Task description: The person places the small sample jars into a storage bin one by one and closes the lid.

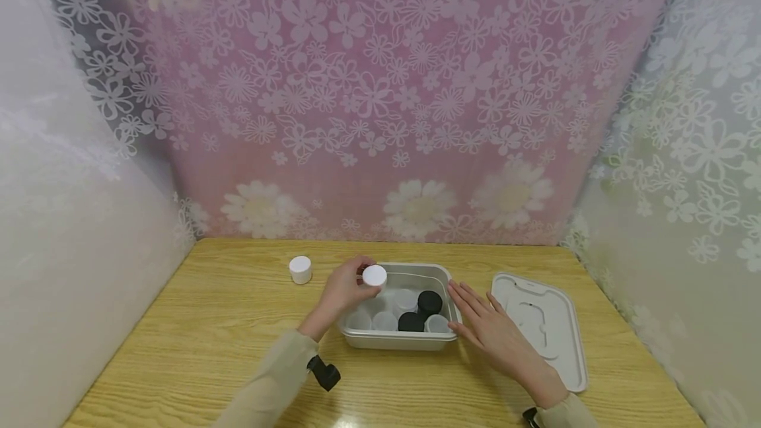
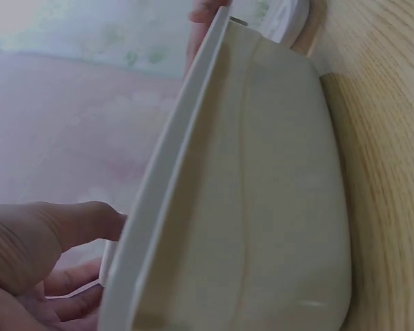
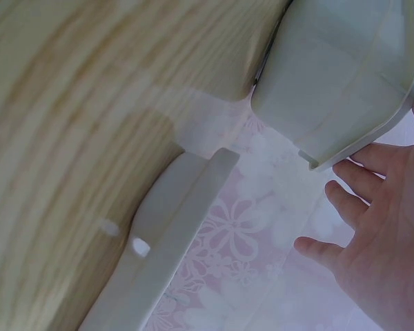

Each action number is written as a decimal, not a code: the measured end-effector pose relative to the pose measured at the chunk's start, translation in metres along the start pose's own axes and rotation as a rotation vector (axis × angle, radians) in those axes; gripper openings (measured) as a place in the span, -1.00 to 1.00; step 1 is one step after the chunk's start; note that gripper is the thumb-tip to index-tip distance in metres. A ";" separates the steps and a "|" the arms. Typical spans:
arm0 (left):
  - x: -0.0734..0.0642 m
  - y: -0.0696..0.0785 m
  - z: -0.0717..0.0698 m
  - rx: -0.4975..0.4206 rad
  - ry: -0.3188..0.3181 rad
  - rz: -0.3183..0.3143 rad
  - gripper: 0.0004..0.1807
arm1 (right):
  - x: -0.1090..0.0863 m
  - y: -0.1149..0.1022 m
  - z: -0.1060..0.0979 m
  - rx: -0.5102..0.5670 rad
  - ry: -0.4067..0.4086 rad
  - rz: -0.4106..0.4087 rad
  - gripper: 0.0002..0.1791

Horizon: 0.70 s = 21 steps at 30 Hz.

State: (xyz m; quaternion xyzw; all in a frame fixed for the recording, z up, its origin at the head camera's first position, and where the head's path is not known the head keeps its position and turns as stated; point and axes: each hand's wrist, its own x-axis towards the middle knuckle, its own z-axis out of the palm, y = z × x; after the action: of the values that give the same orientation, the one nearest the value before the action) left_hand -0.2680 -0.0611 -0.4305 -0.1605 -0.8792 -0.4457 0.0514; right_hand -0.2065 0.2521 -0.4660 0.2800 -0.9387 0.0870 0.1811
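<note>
My left hand (image 1: 347,288) pinches a white lidded jar (image 1: 374,275) over the left side of an open plastic box (image 1: 404,342). Inside the box lie several small jars: two with black lids (image 1: 429,302) and some with pale translucent lids (image 1: 384,321). At the box's right rim, my right hand (image 1: 492,330) rests with its fingers straight. In the left wrist view, thumb and fingers sit behind the box's rim (image 2: 152,200), which hides most of the jar. The right wrist view shows extended fingertips (image 3: 345,165) at the rim.
Another white jar (image 1: 300,270) stands on the wooden table (image 1: 196,349), left of the box. To the right, the box's pale lid (image 1: 559,322) lies flat, partly under my right forearm in the head view. A flowered curtain (image 1: 368,117) hangs behind the table.
</note>
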 end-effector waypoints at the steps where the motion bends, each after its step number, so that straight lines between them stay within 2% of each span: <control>1: 0.001 0.000 0.002 0.021 -0.013 0.005 -0.51 | 0.000 0.000 0.000 0.000 0.003 -0.001 -0.26; 10: 0.009 0.000 0.013 0.194 -0.098 0.045 -0.57 | 0.001 0.001 0.000 0.003 -0.001 -0.006 -0.25; 13: 0.013 -0.001 0.017 0.234 -0.137 0.025 -0.58 | 0.000 0.001 -0.001 0.000 -0.006 -0.002 -0.25; 18: 0.016 0.000 0.024 0.294 -0.209 -0.051 -0.58 | 0.000 0.000 -0.001 -0.001 -0.011 0.001 -0.25; 21: 0.018 0.000 0.026 0.330 -0.234 -0.076 -0.59 | 0.001 0.000 -0.001 -0.005 -0.005 -0.005 -0.26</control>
State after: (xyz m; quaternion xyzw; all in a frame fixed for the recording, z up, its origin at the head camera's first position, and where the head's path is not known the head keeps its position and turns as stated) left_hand -0.2834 -0.0360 -0.4419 -0.1672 -0.9457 -0.2754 -0.0421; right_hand -0.2068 0.2519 -0.4647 0.2820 -0.9387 0.0835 0.1798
